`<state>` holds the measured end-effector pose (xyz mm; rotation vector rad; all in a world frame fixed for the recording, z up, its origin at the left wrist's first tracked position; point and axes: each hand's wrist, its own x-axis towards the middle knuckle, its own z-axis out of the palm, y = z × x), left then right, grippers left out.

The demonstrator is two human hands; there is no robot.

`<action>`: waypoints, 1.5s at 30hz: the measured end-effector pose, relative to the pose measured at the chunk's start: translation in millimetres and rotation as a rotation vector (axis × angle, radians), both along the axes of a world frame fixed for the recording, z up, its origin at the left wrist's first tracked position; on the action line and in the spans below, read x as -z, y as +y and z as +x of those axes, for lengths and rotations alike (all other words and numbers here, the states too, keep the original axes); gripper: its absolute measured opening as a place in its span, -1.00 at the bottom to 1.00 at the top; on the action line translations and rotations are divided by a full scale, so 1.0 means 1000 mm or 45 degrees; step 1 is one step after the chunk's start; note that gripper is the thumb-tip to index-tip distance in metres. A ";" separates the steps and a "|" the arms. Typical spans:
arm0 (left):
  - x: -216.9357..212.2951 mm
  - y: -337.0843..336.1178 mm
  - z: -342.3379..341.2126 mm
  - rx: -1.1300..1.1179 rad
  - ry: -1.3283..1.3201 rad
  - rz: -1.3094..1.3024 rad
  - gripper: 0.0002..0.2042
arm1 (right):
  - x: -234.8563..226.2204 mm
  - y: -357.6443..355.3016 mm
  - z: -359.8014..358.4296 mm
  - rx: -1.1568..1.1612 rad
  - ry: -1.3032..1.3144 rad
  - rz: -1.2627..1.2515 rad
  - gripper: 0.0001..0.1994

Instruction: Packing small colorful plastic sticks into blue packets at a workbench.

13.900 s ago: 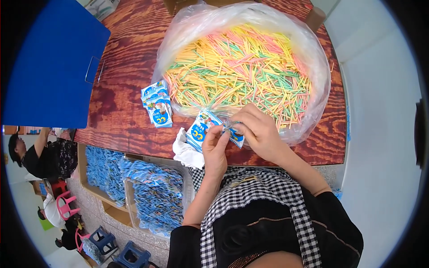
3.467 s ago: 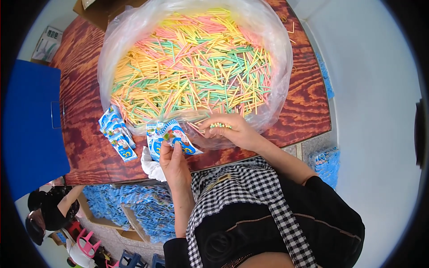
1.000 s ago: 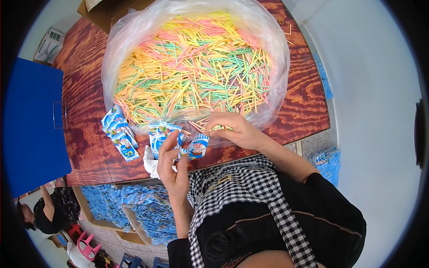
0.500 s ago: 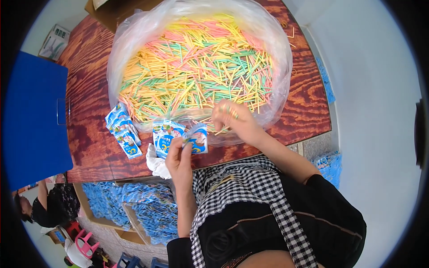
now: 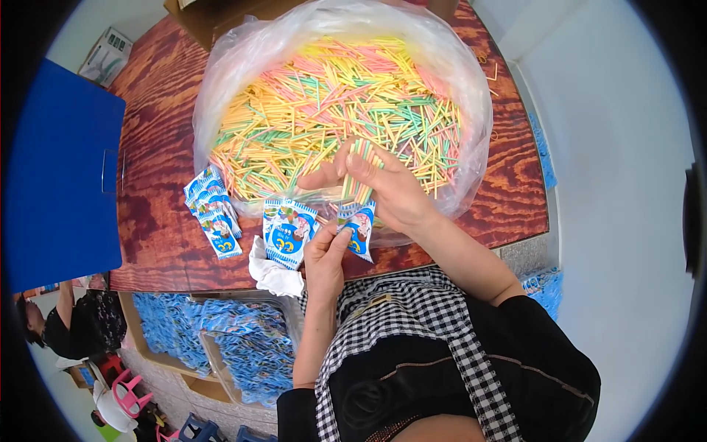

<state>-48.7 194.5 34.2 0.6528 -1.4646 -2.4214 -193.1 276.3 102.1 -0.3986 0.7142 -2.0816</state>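
My left hand (image 5: 326, 258) pinches a small blue and white packet (image 5: 361, 234) near the table's front edge. Just above the packet's upper end, my right hand (image 5: 401, 195) is closed round a bundle of thin pastel candy-like sticks (image 5: 358, 180). The bundle points down, its lower ends at the packet's mouth; whether they are inside is hard to make out. Beyond both hands lies a big clear plastic bag (image 5: 477, 136), spread wide and full of loose yellow, pink and green sticks (image 5: 294, 110). Left of my left hand lies a stack of similar packets (image 5: 289, 234).
More packets (image 5: 219, 234) overlap in a row farther left. A crumpled white cloth (image 5: 274, 278) lies at the edge of the reddish wooden table (image 5: 162, 250). Bins of blue packets (image 5: 247, 346) stand below. A blue panel (image 5: 62, 177) rises at left; another person (image 5: 85, 320) sits beyond.
My right hand has come from the bag's near side to above the packet, now showing a bundle of sticks. My left hand and its packet have shifted right, and the view has moved slightly.
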 end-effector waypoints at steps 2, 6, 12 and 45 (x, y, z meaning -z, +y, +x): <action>-0.003 0.001 0.000 0.016 -0.023 0.045 -0.84 | -0.006 -0.002 0.000 -0.017 -0.026 -0.017 -0.79; -0.013 0.001 0.000 0.033 -0.008 0.259 -0.83 | -0.005 0.000 0.004 -0.016 0.059 -0.007 -0.74; 0.008 0.001 0.009 0.039 -0.010 0.172 -0.83 | 0.001 0.015 0.018 0.146 0.124 0.309 -0.79; -0.021 -0.021 0.020 0.046 0.056 -0.074 -0.79 | -0.006 0.021 0.034 0.379 1.774 0.653 -0.78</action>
